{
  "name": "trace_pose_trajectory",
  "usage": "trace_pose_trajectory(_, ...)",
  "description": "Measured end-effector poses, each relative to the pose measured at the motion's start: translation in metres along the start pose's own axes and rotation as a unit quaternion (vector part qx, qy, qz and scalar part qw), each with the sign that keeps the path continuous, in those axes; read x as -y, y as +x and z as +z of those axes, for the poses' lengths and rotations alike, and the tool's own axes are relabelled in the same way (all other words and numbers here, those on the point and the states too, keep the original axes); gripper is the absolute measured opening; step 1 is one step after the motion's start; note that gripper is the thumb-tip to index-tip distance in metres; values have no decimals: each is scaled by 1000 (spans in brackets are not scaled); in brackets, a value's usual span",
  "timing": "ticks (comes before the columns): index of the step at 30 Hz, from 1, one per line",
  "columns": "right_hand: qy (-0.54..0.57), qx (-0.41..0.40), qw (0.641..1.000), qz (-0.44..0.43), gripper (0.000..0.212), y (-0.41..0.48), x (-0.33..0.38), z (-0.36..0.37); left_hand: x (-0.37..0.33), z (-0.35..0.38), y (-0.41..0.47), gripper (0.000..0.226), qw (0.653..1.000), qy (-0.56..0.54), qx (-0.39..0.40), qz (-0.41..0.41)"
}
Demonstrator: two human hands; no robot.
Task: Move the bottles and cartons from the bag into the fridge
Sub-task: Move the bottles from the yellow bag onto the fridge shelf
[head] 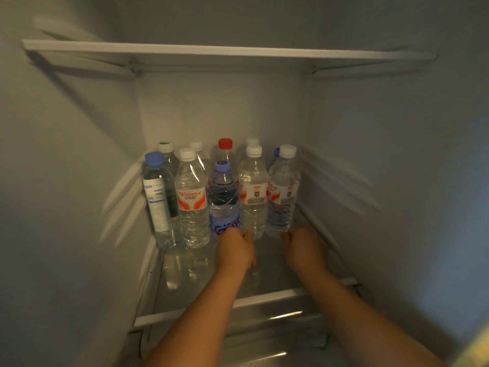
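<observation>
Bottles (191, 197) stand upright in two rows at the back edge of the fridge (79, 154) glass shelf (277, 276), the front five side by side. Left hand (235, 250) has its fingers curled at the base of the blue-label bottle (223, 205); right hand (304, 247) is curled at the base of the rightmost bottle (281, 197). Too blurred to tell whether either hand actually grips.
</observation>
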State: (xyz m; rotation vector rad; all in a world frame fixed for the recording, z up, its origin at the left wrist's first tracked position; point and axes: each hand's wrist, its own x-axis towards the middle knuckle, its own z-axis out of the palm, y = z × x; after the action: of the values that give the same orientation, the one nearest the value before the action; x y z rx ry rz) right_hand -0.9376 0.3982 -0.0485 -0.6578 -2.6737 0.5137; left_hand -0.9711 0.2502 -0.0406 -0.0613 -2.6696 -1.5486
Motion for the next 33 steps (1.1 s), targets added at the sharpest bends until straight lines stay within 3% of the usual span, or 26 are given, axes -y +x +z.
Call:
trace_pose_trajectory(8,18,-1,1000,-8,40,-8,3,-4,2,-3,-6,36,1000,14,6,10)
trace_pose_trajectory(13,128,52,990,-10,30,-17,-3,-10,-1,-23,-36,28,994,4,71,84)
trace_pose_trajectory(16,175,41,982,-62,48,-43,-3,-17,2,-32,-63,11,986,26,85,139)
trace_pose_trajectory(20,88,-23,992,-92,48,-92,-5,-17,35,-46,-96,27,945,199,-28,257)
trace_pose_trajectory(24,-10,-145,985,-94,46,-147,-13,-3,64,-56,-137,41,909,257,-121,306)
trace_pose_trajectory(26,-14,-138,986,-89,51,-170,-22,7,80,-59,-158,49,895,303,-115,307)
trace_pose_trajectory(30,-11,-93,989,-112,68,-206,-35,16,114,-58,-196,89,895,359,-62,256)
trace_pose_trajectory(33,-7,-31,992,-125,76,-233,-42,20,121,-58,-223,81,909,359,-23,211)
